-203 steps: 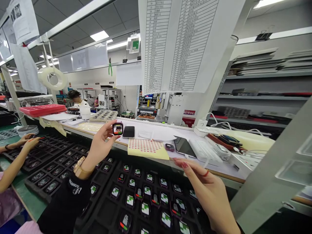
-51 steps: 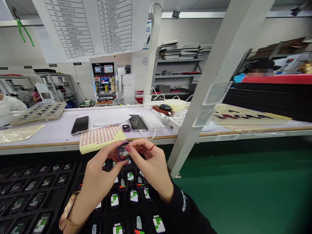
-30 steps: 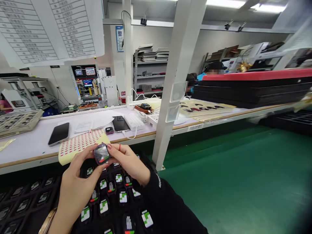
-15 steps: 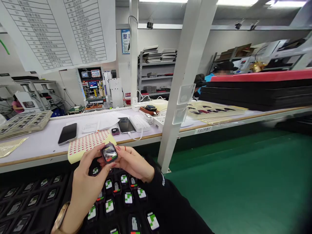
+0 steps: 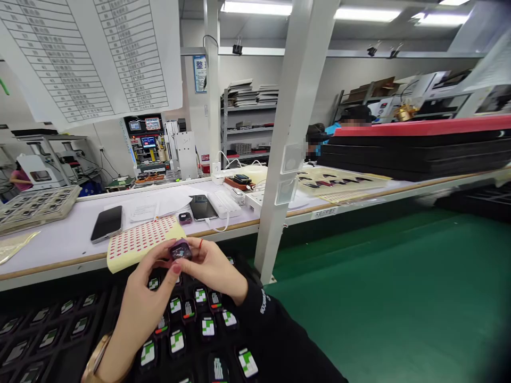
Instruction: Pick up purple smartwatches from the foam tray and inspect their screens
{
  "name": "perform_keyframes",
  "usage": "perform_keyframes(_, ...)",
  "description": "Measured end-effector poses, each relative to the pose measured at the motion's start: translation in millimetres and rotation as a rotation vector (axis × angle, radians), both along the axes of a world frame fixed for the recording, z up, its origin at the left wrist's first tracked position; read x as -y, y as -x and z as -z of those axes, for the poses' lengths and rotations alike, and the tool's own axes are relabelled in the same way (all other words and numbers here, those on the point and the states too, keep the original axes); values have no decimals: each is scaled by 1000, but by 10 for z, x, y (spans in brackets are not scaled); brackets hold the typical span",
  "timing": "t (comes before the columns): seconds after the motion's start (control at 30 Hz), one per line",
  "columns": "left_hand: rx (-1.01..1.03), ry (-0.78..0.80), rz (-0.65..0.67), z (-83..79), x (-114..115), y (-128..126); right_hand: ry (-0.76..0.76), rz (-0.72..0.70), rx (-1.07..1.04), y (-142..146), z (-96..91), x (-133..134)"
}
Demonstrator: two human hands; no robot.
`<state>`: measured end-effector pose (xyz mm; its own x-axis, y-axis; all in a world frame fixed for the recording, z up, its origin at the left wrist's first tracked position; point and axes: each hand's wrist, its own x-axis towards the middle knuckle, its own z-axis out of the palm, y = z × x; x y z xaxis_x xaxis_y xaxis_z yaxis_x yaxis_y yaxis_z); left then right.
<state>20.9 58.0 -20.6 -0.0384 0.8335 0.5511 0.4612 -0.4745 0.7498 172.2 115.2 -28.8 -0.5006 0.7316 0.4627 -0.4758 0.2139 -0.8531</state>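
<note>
Both hands hold a small smartwatch body (image 5: 180,250) without a strap, its purple-tinged case and dark screen facing me. My left hand (image 5: 146,295) pinches it on the left side, with the thumb below. From the right, my right hand (image 5: 213,268) grips the other side, its fingers partly hidden behind the watch. Under the hands lies a black tray with several similar watches (image 5: 208,326), many showing green and white screens, some with red and green bars. Another black tray to the left holds more watches (image 5: 49,338).
A sticker sheet with red dots (image 5: 143,242) overhangs the bench edge. On the bench are a phone (image 5: 107,223), another charging phone (image 5: 203,207), a small watch (image 5: 185,218) and a power bank (image 5: 223,204). A white post (image 5: 293,106) rises to the right, before stacked black trays (image 5: 399,162).
The watch has tilted in my hands; its screen, which showed a glare and red and green bars, now looks dark with a small lit figure. The view has shifted slightly.
</note>
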Motion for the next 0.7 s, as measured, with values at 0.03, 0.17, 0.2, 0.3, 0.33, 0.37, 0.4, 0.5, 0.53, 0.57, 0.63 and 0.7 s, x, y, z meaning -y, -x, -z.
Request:
perform_keyframes(0.03, 64, -7, -23, -9, -5, -4, 1, -3, 23, 5, 1, 12)
perform_keyframes(0.17, 195, -8, -121, -39, -28, -7, 6, -78, 78, 25, -15, 63)
perform_keyframes(0.2, 206, 3, -121, -44, -32, -3, 9, -94, 84, 28, -22, 67)
perform_keyframes(0.3, 213, 14, -106, -60, -32, 5, 15, -122, 72, 40, -35, 47)
perform_keyframes(0.33, 201, 5, -99, -66, -29, 2, 10, -116, 61, 44, -37, 33)
perform_keyframes(0.37, 183, -7, -90, -71, -25, -2, 0, -102, 47, 47, -37, 19)
perform_keyframes(0.4, 163, -21, -78, -75, -22, -8, -10, -85, 38, 48, -36, 6)
perform_keyframes(0.5, 128, -3, -15, -74, -29, -19, -39, -40, 46, 33, -27, -12)
perform_keyframes(0.53, 141, 21, 4, -67, -38, -18, -45, -40, 59, 24, -19, -11)
perform_keyframes(0.57, 167, 46, 16, -57, -49, -14, -45, -43, 72, 15, -8, -9)
perform_keyframes(0.63, 223, 74, 1, -29, -76, -2, -32, -52, 100, 3, 24, -4)
perform_keyframes(0.7, 239, 63, -48, 2, -104, 12, -26, -38, 130, 5, 58, -5)
